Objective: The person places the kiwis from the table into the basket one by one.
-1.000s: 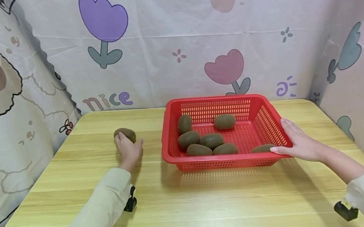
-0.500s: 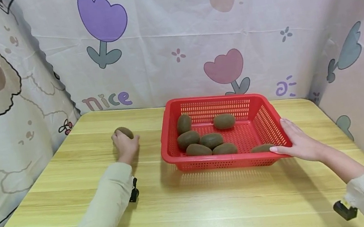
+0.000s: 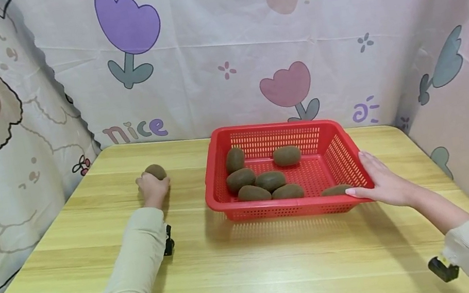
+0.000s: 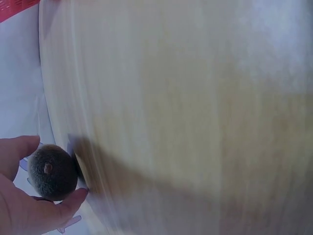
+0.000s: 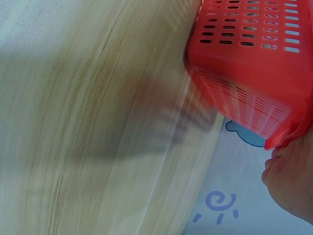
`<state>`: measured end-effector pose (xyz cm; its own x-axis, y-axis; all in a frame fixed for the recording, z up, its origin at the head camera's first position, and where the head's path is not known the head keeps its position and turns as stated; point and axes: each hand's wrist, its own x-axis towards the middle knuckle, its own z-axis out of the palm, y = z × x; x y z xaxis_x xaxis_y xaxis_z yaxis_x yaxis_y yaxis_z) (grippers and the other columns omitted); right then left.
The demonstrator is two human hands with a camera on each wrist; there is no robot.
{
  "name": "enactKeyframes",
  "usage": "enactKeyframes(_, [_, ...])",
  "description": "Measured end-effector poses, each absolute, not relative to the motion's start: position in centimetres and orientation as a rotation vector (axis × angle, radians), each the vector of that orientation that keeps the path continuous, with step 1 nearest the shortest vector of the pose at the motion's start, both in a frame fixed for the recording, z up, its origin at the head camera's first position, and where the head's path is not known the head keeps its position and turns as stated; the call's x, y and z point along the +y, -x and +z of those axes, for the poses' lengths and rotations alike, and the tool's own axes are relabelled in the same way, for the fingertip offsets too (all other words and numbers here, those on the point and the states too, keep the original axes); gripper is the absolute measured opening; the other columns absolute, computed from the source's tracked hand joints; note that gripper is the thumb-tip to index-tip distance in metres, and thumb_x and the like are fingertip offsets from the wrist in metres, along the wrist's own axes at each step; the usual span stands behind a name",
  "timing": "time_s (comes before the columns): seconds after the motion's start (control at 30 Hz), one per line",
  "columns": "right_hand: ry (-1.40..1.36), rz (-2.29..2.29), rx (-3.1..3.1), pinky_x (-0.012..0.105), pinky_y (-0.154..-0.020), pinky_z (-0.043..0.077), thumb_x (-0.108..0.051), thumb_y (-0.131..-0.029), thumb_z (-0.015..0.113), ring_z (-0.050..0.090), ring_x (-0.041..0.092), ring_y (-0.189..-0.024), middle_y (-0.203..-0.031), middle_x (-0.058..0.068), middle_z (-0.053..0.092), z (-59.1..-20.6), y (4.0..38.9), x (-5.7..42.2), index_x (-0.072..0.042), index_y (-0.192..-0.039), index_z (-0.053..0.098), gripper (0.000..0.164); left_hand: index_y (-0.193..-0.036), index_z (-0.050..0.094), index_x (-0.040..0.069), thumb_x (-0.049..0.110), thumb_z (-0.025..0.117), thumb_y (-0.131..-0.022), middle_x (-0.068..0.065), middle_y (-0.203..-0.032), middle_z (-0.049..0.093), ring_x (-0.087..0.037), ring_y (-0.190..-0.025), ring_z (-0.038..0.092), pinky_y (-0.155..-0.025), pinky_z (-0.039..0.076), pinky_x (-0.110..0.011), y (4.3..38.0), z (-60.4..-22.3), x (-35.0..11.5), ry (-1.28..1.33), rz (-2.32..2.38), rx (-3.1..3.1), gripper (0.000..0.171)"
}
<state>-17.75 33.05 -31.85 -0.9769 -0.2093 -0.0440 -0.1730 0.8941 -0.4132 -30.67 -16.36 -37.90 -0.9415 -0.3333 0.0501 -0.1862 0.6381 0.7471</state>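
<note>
At the left of the table my left hand (image 3: 153, 188) holds a brown, fuzzy kiwi (image 3: 155, 171). The left wrist view shows this kiwi (image 4: 53, 172) end-on, with the thumb on one side and a finger on the other; it is close to the tabletop, and whether it touches cannot be told. A red plastic basket (image 3: 273, 206) stands right of centre. My right hand (image 3: 387, 184) grips its front right corner, the thumb over the rim. In the right wrist view the fingers (image 5: 288, 171) are partly cut off beside the basket wall (image 5: 254, 68).
Several kiwis lie in the basket, most on its left side, with one kiwi (image 3: 287, 156) near the back wall and another kiwi (image 3: 335, 190) partly hidden by the front rim. The wooden table (image 3: 258, 278) ends at a printed cloth (image 3: 206, 41) behind and at both sides.
My left hand has closed round the kiwi, which has shifted slightly left and turned so that it looks rounder. The right hand and the basket stay in place.
</note>
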Motion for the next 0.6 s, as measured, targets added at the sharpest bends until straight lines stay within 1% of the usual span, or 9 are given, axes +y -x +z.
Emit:
enactKeyframes(0.07, [0.299,-0.634,2.973,0.074,-0.098,0.017,-0.047,-0.082,0.061,0.006,0.053,-0.135,-0.150,0.034,0.000,-31.8,17.7,33.0,0.008,-0.145,-0.004,0.106,-0.125,0.035,-0.024,0.015,0.057,-0.086,-0.040,-0.124,0.037,-0.050,-0.115,0.040,-0.101,0.037,-0.053,30.6,-37.8,-16.5,-0.412,-1.192,-2.672,0.059])
enactKeyframes(0.17, [0.304,-0.636,2.974,0.074,-0.098,0.017,-0.046,-0.082,0.061,0.006,0.053,-0.135,-0.149,0.034,0.001,-31.8,17.7,33.0,0.008,-0.145,-0.004,0.105,-0.118,0.042,-0.025,0.013,0.058,-0.085,-0.042,-0.118,0.045,-0.051,-0.111,0.045,-0.097,0.041,-0.054,30.6,-37.8,-16.8,-0.362,-1.161,-2.663,0.052])
enactKeyframes(0.3, [0.302,-0.635,2.972,0.074,-0.098,0.017,-0.047,-0.082,0.061,0.006,0.052,-0.135,-0.149,0.034,0.001,-31.9,17.8,33.0,0.007,-0.145,-0.004,0.105,-0.104,0.052,-0.025,0.010,0.060,-0.082,-0.040,-0.104,0.056,-0.050,-0.099,0.054,-0.087,0.047,-0.053,30.4,-37.7,-17.3,-0.242,-1.083,-2.668,0.042])
enactKeyframes(0.37, [0.297,-0.633,2.969,0.074,-0.098,0.018,-0.047,-0.082,0.061,0.007,0.052,-0.135,-0.150,0.034,0.001,-31.8,17.8,33.0,0.007,-0.145,-0.004,0.106,-0.101,0.055,-0.024,0.010,0.061,-0.082,-0.039,-0.100,0.058,-0.049,-0.095,0.055,-0.084,0.048,-0.052,30.4,-37.8,-17.5,-0.195,-1.070,-2.677,0.039])
enactKeyframes(0.47, [0.289,-0.632,2.965,0.074,-0.098,0.019,-0.048,-0.081,0.061,0.007,0.052,-0.134,-0.150,0.033,0.001,-31.8,17.8,33.0,0.007,-0.145,-0.005,0.107,-0.101,0.057,-0.021,0.012,0.063,-0.082,-0.037,-0.099,0.060,-0.045,-0.092,0.057,-0.081,0.049,-0.050,30.5,-37.9,-17.6,-0.147,-1.061,-2.698,0.038])
enactKeyframes(0.6, [0.286,-0.634,2.964,0.074,-0.097,0.019,-0.048,-0.081,0.061,0.006,0.052,-0.134,-0.150,0.033,0.001,-31.8,17.8,33.0,0.007,-0.145,-0.004,0.107,-0.107,0.057,-0.018,0.014,0.063,-0.083,-0.036,-0.103,0.060,-0.045,-0.093,0.059,-0.080,0.051,-0.049,30.7,-38.1,-17.5,-0.060,-1.073,-2.740,0.040])
